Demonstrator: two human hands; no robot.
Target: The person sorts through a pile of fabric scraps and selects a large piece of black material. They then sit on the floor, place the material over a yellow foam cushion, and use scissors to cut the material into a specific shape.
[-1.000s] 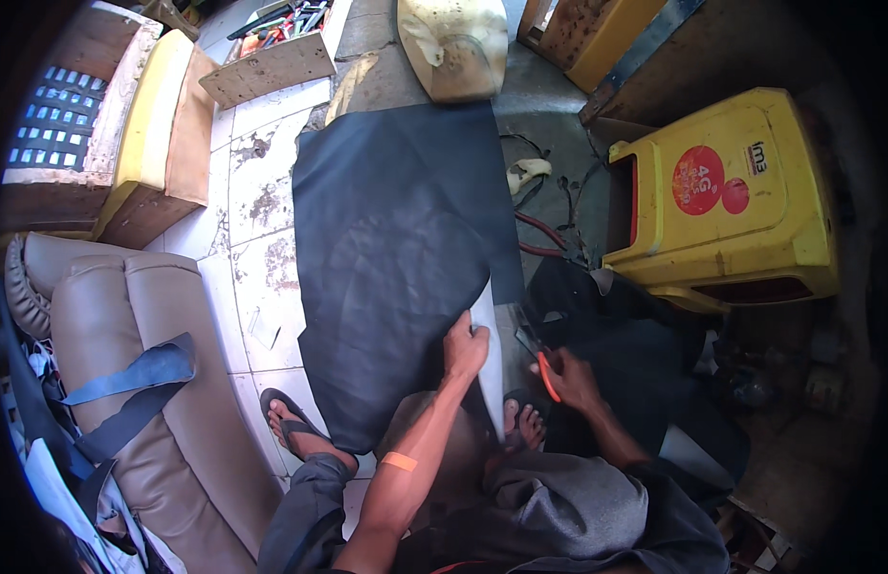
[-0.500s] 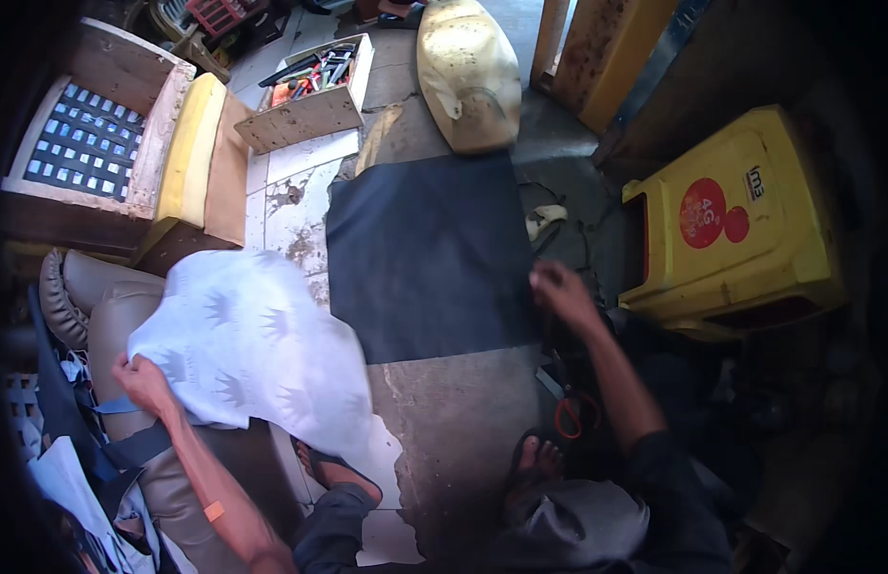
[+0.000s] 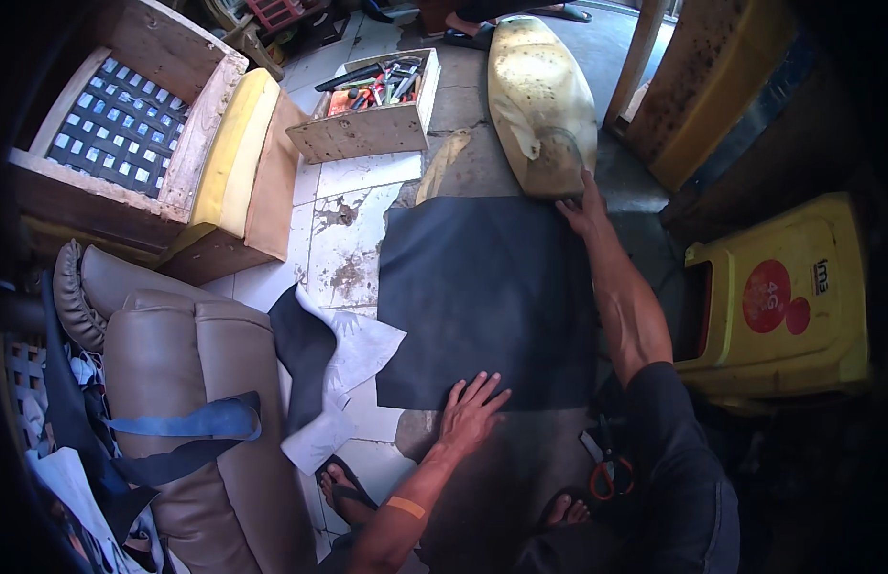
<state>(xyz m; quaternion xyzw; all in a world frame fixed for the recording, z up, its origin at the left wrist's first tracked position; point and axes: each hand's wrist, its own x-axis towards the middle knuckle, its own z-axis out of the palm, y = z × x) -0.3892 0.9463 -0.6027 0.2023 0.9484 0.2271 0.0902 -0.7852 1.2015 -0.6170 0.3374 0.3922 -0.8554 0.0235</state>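
A rectangular sheet of black vinyl-like material [image 3: 482, 297] lies flat on the floor before me. My left hand [image 3: 471, 413] rests on its near edge, fingers spread. At the far right corner, my right hand [image 3: 587, 212] grips the near end of a yellowish motorcycle seat foam [image 3: 539, 100], thumb and fingers on either side of its tip. A crumpled offcut [image 3: 343, 359], black on one face and white with a grey crown print on the other, lies left of the sheet. Red-handled scissors [image 3: 611, 471] lie near my right foot.
A brown padded cushion [image 3: 205, 383] with loose strips lies at left. Behind it stands a wooden seat frame [image 3: 166, 177] with woven webbing. A wooden tool box [image 3: 367, 134] sits farther back. A yellow plastic stool [image 3: 783, 297] lies right. Another person's feet [image 3: 472, 27] show at the top.
My left hand has let go of the white-backed piece, now crumpled on the floor, and moved right onto the black sheet. My right hand has reached forward to the foam.
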